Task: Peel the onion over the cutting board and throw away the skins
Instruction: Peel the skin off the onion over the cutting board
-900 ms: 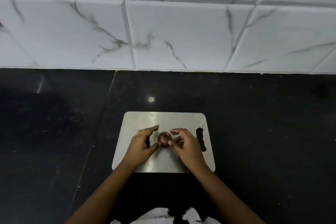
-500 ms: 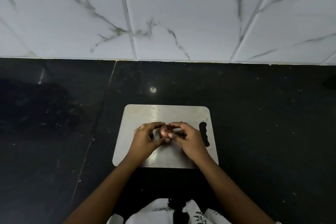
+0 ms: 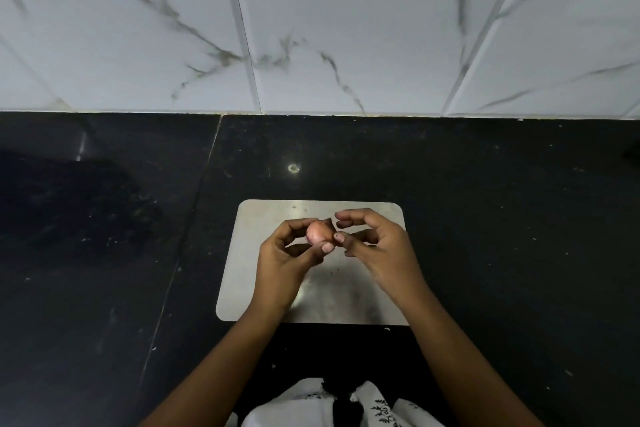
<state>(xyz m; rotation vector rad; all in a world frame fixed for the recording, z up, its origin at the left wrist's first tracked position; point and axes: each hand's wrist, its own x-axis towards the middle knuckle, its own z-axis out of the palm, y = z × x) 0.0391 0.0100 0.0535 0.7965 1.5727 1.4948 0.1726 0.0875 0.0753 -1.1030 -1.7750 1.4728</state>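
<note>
Pink onion pinched in left hand, right hand curled beside, grip unclear.

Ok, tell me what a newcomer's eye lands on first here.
The small pinkish round onion, gripped by the left hand above the rectangular brushed-steel cutting board at centre, with the right hand close beside it. Around the board lies the black stone counter, and white marble-veined wall tiles fill the top.
</note>
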